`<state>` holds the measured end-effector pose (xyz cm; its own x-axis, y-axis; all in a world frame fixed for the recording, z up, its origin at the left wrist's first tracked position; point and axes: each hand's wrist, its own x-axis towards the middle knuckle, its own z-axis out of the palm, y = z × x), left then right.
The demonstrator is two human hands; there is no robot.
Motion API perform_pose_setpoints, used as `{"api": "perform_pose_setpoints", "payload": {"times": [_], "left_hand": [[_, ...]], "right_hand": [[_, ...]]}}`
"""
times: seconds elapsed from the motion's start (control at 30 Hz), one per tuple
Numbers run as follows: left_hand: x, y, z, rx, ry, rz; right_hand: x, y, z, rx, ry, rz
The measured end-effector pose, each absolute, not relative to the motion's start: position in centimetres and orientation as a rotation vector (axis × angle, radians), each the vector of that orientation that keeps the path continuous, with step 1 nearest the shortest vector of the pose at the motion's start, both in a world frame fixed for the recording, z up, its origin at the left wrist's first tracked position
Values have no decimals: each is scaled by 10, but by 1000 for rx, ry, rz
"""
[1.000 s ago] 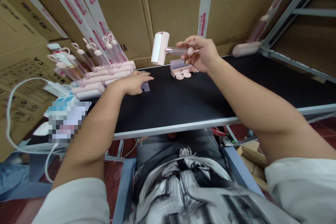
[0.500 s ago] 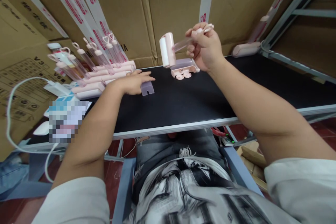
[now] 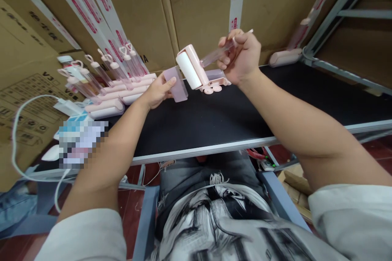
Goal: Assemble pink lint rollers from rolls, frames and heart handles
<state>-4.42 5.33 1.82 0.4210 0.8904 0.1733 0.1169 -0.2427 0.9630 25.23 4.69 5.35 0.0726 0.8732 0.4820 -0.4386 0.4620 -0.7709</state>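
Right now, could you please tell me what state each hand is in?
Left hand: closed, holding a purple plastic piece.
Right hand: closed, holding a pink-and-white roller by its handle.

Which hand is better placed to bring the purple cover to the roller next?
Probably the left hand: it holds the purple cover near the roller, while the right hand grips the roller's handle.

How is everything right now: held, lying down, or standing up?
Lilac plastic piece: held, tilted, in the left hand.
Tilted roller: held by its handle in the right hand.
Left-side rollers: set down, handles up.
Far-right roller: set down, handle up.
Pink part: resting on the table.
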Motion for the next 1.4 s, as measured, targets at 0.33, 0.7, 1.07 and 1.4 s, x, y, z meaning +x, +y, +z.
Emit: {"api": "perform_pose_setpoints", "payload": {"times": [0.33, 0.7, 1.07, 1.4], "left_hand": [[-43, 54, 15, 1597, 849, 1013], [-42, 52, 14, 1585, 836, 987], [-36, 49, 13, 1549, 808, 966], [-32, 46, 14, 1505, 733, 947]], "right_hand": [[241, 34, 54, -742, -1187, 962], [233, 34, 48, -604, -1180, 1030], [230, 43, 43, -540, -1133, 1061], [220, 36, 42, -621, -1219, 944]]}}
